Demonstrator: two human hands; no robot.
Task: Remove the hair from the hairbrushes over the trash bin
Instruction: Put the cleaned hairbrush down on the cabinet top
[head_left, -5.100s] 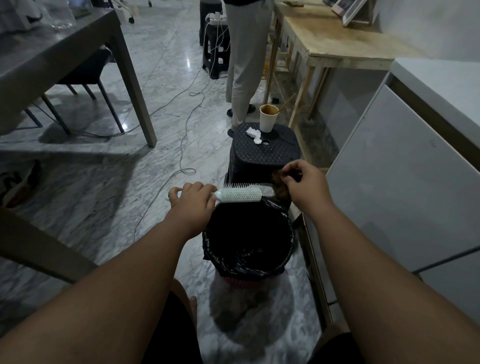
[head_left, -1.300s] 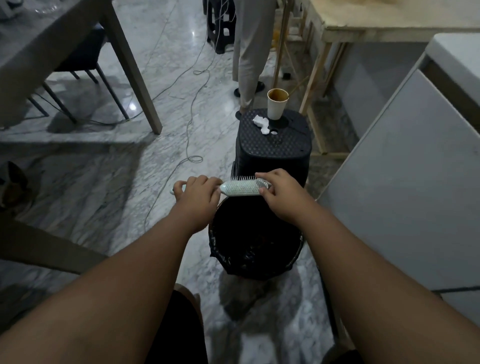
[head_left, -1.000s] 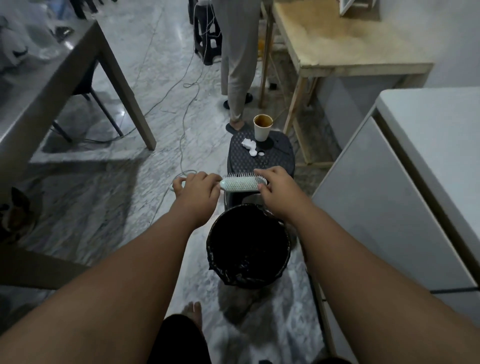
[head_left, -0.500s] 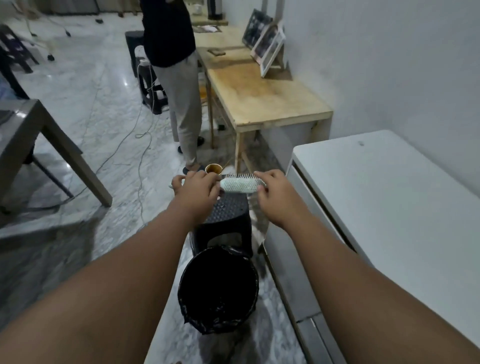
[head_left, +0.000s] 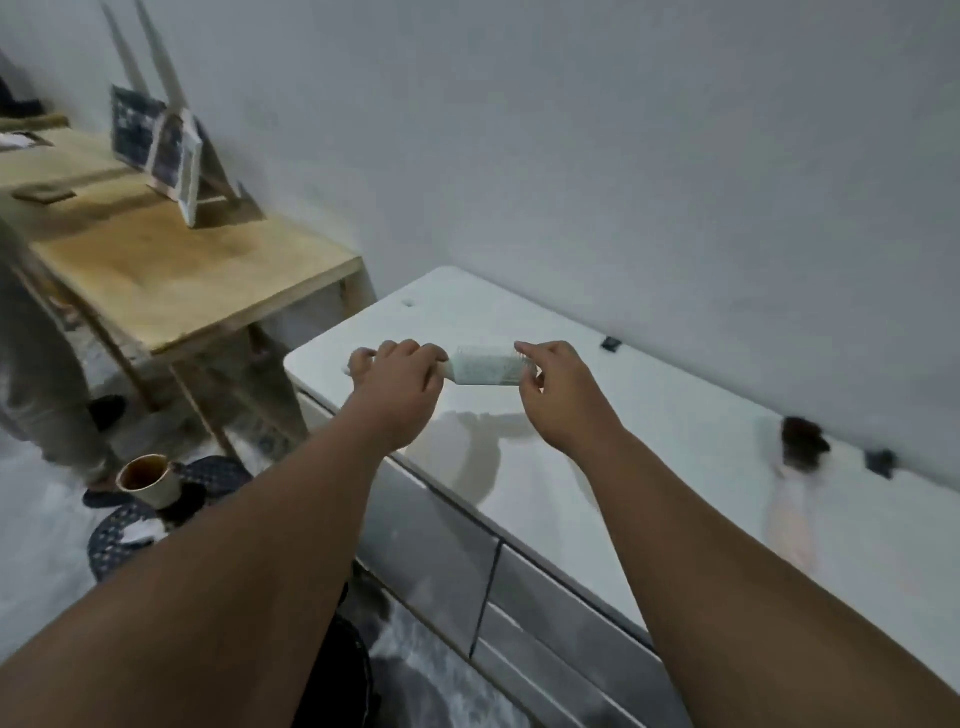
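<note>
Left grip (head_left: 397, 376) on hairbrush (head_left: 485, 367) handle

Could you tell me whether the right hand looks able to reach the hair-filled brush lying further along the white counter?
Probably yes: the counter between the right hand and the hair-filled brush is bare, though that hand holds the pale brush.
</note>
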